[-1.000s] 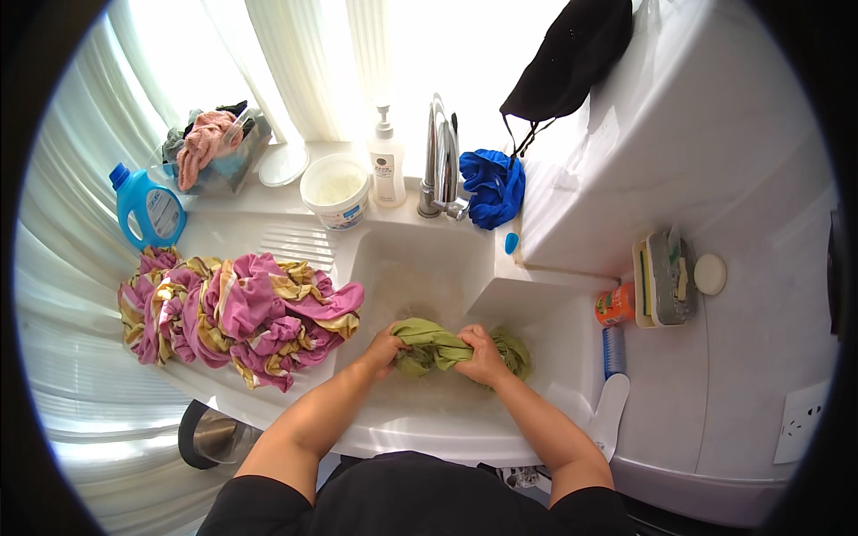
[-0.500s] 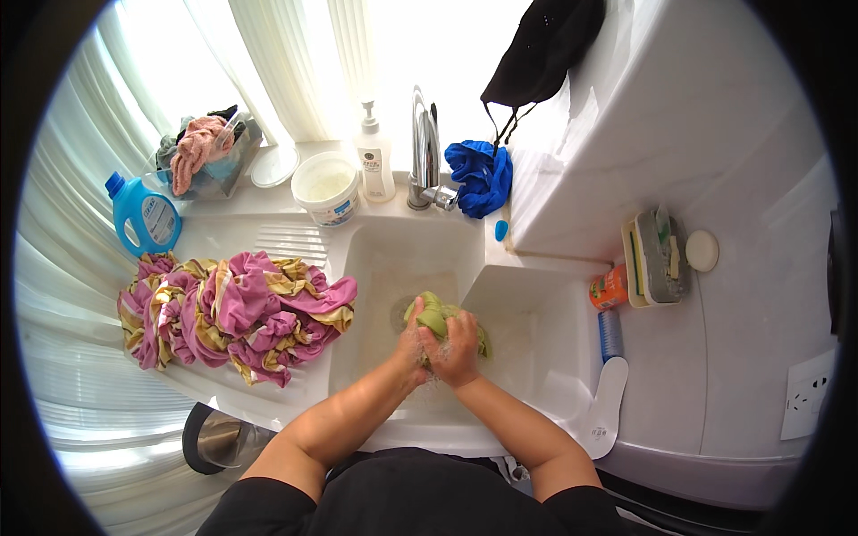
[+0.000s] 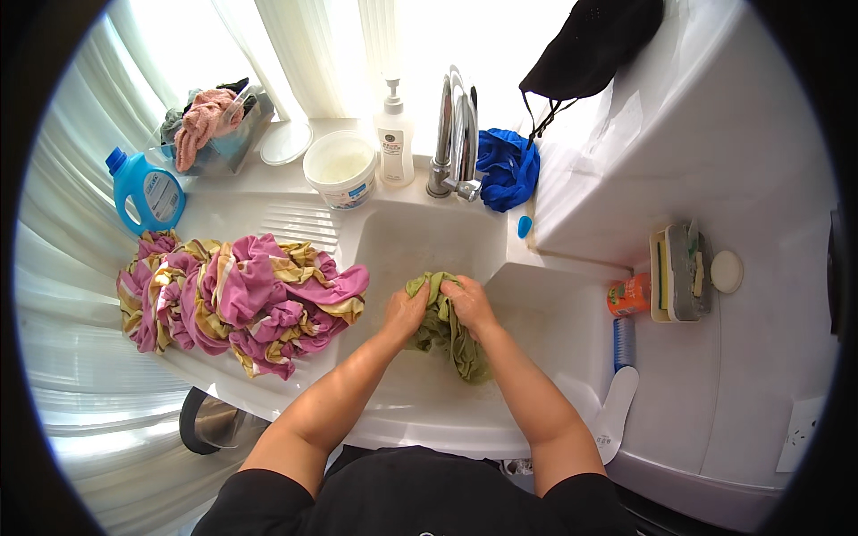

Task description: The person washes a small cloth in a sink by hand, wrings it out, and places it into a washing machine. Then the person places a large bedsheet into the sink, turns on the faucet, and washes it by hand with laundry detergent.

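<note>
Over the white sink basin (image 3: 536, 357) I hold a wet green cloth (image 3: 458, 344) between both hands. My left hand (image 3: 407, 313) is closed on its upper left edge, and my right hand (image 3: 471, 304) grips the upper right. The cloth droops from my fingers toward me, its lower end down in the basin by my right forearm. Parts of the fingers are hidden by the folds. To the left, a heap of pink and yellow patterned fabric (image 3: 241, 299) lies crumpled on the ribbed drainboard.
Behind the basin stand a chrome faucet (image 3: 456, 134), a pump bottle (image 3: 395, 147), a white tub (image 3: 340, 170) and a bunched blue cloth (image 3: 508, 170). A blue detergent jug (image 3: 152, 196) is far left. On the right are a soap rack (image 3: 677, 272) and a blue brush (image 3: 624, 344).
The green cloth was bunched up between my pressed-together hands; now it is opened out and hanging. My hands have moved apart. The whole view has shifted slightly.
</note>
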